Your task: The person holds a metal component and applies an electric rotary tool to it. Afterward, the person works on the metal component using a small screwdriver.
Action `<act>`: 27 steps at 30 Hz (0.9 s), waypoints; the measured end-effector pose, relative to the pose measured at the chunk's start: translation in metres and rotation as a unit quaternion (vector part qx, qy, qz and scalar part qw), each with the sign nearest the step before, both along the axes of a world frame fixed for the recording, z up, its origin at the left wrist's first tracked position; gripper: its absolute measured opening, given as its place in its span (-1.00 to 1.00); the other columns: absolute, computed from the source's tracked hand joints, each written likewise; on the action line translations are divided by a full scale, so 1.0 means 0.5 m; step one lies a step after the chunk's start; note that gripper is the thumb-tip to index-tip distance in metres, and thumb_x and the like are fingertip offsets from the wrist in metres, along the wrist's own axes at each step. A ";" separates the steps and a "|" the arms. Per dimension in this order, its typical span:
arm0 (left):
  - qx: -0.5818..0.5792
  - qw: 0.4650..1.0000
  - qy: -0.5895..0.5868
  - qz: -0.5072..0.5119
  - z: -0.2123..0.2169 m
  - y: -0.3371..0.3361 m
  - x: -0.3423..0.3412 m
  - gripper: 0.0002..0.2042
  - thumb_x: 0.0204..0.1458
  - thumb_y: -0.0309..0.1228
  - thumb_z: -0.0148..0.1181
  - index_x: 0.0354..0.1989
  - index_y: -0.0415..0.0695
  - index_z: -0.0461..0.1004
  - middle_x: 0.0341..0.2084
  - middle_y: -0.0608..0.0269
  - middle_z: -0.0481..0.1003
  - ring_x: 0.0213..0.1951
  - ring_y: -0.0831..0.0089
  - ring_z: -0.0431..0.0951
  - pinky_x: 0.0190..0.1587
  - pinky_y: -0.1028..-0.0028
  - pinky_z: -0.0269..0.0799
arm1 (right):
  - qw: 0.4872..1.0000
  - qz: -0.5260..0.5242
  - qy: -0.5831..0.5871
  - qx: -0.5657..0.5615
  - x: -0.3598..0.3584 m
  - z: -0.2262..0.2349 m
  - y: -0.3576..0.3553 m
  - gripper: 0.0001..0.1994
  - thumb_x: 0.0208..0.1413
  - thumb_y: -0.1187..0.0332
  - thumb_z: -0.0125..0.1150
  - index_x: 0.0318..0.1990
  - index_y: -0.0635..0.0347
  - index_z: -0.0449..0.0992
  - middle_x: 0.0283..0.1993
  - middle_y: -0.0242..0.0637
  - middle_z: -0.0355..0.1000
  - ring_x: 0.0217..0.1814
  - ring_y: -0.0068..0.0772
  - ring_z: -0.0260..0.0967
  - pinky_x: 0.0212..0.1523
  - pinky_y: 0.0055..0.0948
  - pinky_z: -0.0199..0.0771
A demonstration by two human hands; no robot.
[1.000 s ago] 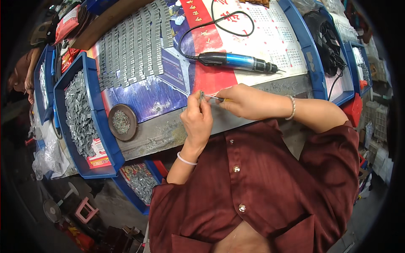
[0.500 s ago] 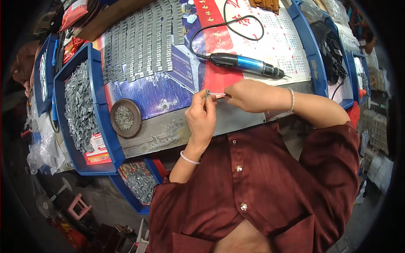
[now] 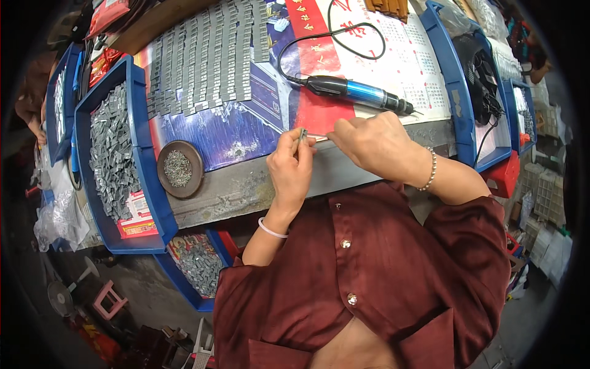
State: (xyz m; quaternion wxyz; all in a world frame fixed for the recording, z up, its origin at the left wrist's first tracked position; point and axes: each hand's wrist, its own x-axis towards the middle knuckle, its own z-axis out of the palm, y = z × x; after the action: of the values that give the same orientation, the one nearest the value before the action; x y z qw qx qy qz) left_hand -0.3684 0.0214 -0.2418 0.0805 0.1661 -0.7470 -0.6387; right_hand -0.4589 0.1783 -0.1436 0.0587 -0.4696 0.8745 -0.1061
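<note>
Above the grey table (image 3: 233, 195), the left hand (image 3: 291, 169) pinches a small grey block (image 3: 303, 131); the right hand (image 3: 382, 145) grips a slim metal-shafted tool (image 3: 318, 134) pointed at it. A skewed push could slip, jabbing the left hand.

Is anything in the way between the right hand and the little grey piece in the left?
Nothing visible blocks it. Only the thin shaft held in the right hand spans the gap to the small grey piece pinched in the left hand; I can't tell whether they touch. The power driver lies outside that gap.
</note>
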 end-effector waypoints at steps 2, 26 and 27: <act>-0.001 1.000 0.005 0.003 0.005 -0.001 -0.001 -0.85 0.17 -0.57 0.04 -0.14 -0.35 0.44 -0.42 0.10 0.62 -0.44 0.46 0.63 -0.36 0.50 0.53 | 0.998 0.036 0.024 -0.039 0.001 -0.003 0.001 -0.85 -0.02 0.37 0.17 -0.48 0.21 0.35 -0.60 -0.19 0.37 -0.61 -0.18 0.44 -0.68 -0.22 0.32; 0.024 0.999 -0.030 0.000 0.024 -0.001 -0.008 -0.85 0.14 -0.59 0.02 -0.16 -0.36 0.44 -0.43 0.09 0.63 -0.45 0.45 0.64 -0.36 0.48 0.54 | 0.996 0.052 -0.078 0.009 -0.002 0.015 0.025 -0.76 0.09 0.31 0.19 -0.19 0.30 0.44 -0.33 -0.15 0.33 -0.45 -0.12 0.44 -0.47 -0.20 0.45; 0.025 0.999 -0.026 -0.001 0.025 -0.001 -0.008 -0.85 0.14 -0.59 0.02 -0.16 -0.37 0.45 -0.43 0.09 0.63 -0.45 0.44 0.64 -0.36 0.48 0.54 | 0.994 0.083 -0.059 -0.035 0.001 0.013 0.025 -0.76 0.11 0.29 0.18 -0.21 0.30 0.42 -0.35 -0.15 0.33 -0.46 -0.10 0.43 -0.48 -0.19 0.43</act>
State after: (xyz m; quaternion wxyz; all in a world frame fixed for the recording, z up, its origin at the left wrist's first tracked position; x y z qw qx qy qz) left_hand -0.3726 0.0209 -0.2292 0.0566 0.1838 -0.7329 -0.6526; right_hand -0.4582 0.1909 -0.1374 0.1024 -0.5353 0.8232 -0.1591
